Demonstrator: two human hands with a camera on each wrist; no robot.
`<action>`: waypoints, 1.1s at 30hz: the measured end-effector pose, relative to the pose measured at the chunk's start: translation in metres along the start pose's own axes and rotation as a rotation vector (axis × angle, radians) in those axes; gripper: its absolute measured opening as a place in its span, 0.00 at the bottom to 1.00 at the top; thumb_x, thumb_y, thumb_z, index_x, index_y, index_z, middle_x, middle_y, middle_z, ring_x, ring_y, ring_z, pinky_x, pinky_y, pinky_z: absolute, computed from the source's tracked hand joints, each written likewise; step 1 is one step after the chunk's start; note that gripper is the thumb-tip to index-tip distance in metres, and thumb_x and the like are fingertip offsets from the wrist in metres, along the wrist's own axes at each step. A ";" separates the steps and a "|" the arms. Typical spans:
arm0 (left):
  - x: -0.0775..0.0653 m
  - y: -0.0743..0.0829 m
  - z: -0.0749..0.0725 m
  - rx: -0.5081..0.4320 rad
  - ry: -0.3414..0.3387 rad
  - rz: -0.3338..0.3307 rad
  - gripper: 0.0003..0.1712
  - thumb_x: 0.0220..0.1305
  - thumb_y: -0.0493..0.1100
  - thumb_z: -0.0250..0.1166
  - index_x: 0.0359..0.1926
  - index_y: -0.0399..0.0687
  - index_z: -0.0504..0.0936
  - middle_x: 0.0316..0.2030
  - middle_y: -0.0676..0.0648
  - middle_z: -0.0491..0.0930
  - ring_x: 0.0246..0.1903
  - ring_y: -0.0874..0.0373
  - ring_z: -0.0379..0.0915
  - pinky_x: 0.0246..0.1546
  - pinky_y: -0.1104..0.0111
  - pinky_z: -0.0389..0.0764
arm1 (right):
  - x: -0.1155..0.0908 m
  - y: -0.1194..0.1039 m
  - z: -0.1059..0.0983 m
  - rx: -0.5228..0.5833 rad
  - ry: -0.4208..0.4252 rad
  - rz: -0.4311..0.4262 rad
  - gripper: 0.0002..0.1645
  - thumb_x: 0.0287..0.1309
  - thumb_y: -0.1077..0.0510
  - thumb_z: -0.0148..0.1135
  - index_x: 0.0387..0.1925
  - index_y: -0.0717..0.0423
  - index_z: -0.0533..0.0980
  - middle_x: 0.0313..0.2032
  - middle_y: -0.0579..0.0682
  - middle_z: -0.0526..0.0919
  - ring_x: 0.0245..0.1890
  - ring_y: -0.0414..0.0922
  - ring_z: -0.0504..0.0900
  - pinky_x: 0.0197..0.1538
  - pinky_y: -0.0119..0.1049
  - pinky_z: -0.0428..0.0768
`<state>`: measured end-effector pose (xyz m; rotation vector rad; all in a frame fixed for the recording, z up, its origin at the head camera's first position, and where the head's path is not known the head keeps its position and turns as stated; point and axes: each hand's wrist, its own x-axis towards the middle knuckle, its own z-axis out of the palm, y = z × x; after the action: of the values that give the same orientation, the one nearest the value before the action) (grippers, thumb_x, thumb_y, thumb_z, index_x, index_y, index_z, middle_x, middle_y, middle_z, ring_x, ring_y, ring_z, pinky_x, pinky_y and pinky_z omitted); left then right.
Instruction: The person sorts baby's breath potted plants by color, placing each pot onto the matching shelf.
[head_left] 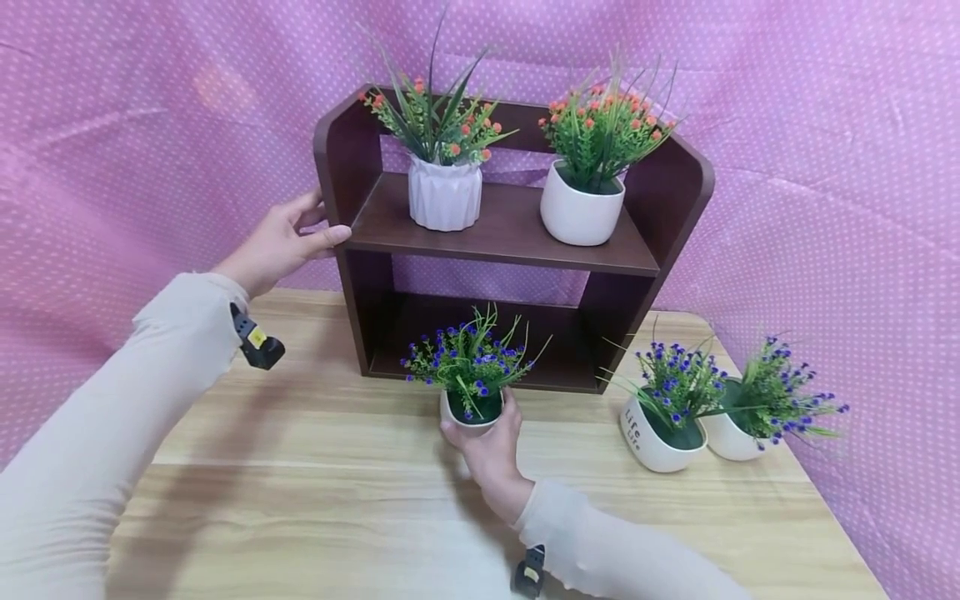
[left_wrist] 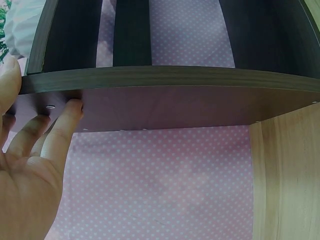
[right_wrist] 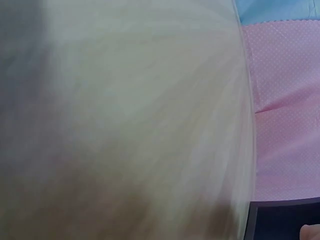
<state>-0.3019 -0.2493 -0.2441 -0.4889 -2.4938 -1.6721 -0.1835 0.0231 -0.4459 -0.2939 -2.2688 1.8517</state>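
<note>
My right hand (head_left: 491,450) holds a white pot with an artificial purple-flowered plant (head_left: 472,367), fingers and thumb curled round the pot's sides. The pot is in front of the lower compartment of a dark brown two-tier shelf (head_left: 510,260). My left hand (head_left: 281,237) grips the shelf's left side panel. In the left wrist view, the fingers of the left hand (left_wrist: 42,155) press the panel's outer face while the thumb lies at its front edge. A beige sleeve (right_wrist: 150,100) covers most of the right wrist view, hiding the pot.
On the upper tier stand a ribbed white pot (head_left: 446,196) and a smooth white pot (head_left: 581,204), both with orange-flowered plants. To the right, a "Life" pot (head_left: 656,442) and another white pot (head_left: 735,437) with purple flowers sit on the wooden table (head_left: 337,500). A pink dotted cloth (head_left: 150,167) hangs behind.
</note>
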 end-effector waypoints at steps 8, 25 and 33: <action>0.002 0.001 0.001 0.022 0.008 -0.010 0.40 0.66 0.43 0.62 0.74 0.57 0.54 0.69 0.37 0.61 0.64 0.45 0.65 0.43 0.77 0.81 | 0.006 0.007 -0.008 0.021 0.000 -0.063 0.57 0.28 0.67 0.77 0.64 0.63 0.60 0.59 0.63 0.69 0.60 0.60 0.68 0.68 0.55 0.62; 0.000 -0.001 0.001 0.031 -0.007 -0.040 0.41 0.66 0.44 0.62 0.75 0.56 0.52 0.69 0.36 0.59 0.65 0.45 0.62 0.45 0.77 0.81 | 0.008 0.003 -0.034 0.060 -0.171 0.017 0.51 0.40 0.57 0.78 0.65 0.62 0.63 0.59 0.61 0.73 0.59 0.57 0.72 0.60 0.48 0.75; 0.001 -0.001 0.001 0.032 0.002 -0.020 0.40 0.66 0.44 0.62 0.75 0.56 0.53 0.68 0.35 0.61 0.63 0.50 0.67 0.43 0.78 0.81 | 0.012 -0.006 -0.034 0.106 -0.149 -0.009 0.51 0.40 0.56 0.78 0.65 0.60 0.62 0.59 0.61 0.72 0.59 0.59 0.72 0.58 0.47 0.77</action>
<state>-0.3037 -0.2487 -0.2453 -0.4605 -2.5273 -1.6364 -0.1856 0.0574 -0.4332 -0.1336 -2.2495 2.0436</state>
